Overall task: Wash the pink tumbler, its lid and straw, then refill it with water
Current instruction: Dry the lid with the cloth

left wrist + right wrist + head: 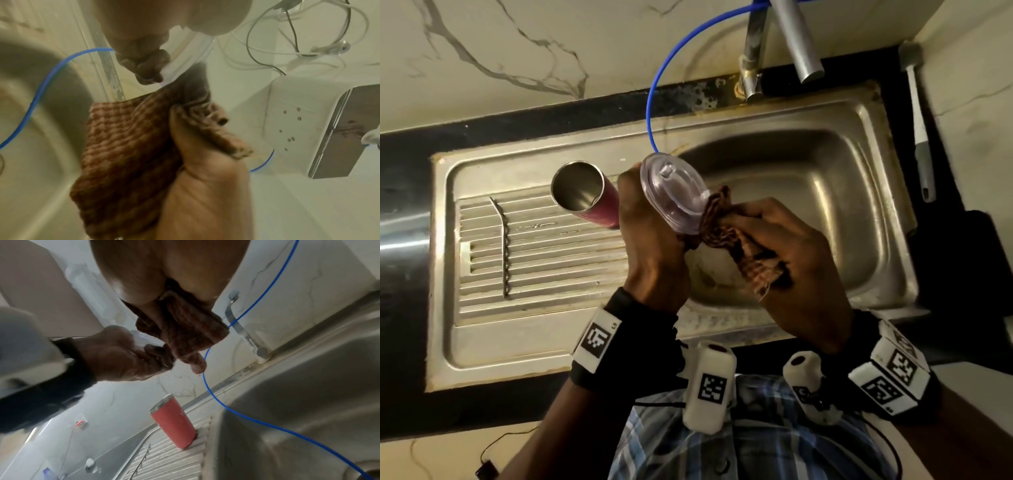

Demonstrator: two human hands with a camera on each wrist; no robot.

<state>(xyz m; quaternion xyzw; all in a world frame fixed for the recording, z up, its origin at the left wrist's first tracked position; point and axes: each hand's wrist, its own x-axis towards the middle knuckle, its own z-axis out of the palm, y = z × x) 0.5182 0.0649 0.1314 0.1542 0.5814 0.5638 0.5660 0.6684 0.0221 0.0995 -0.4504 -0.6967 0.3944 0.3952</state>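
My left hand (643,212) holds the clear plastic lid (674,192) up over the left side of the sink basin, its fingers wrapped round the rim. My right hand (784,246) grips a bunched brown cloth (722,233) pressed against the lid's lower edge. The left wrist view shows the lid (189,50) meeting the cloth (127,138). The pink tumbler (589,195) stands open and upright on the ribbed drainboard, just left of my left hand, also visible as the tumbler (174,420) in the right wrist view. A thin twisted straw (504,240) lies on the drainboard further left.
The steel sink basin (842,178) lies under and right of my hands. A faucet (794,44) stands at the back, and a blue hose (664,78) curves down from it behind the lid. A long-handled brush (919,126) lies on the dark counter at the right.
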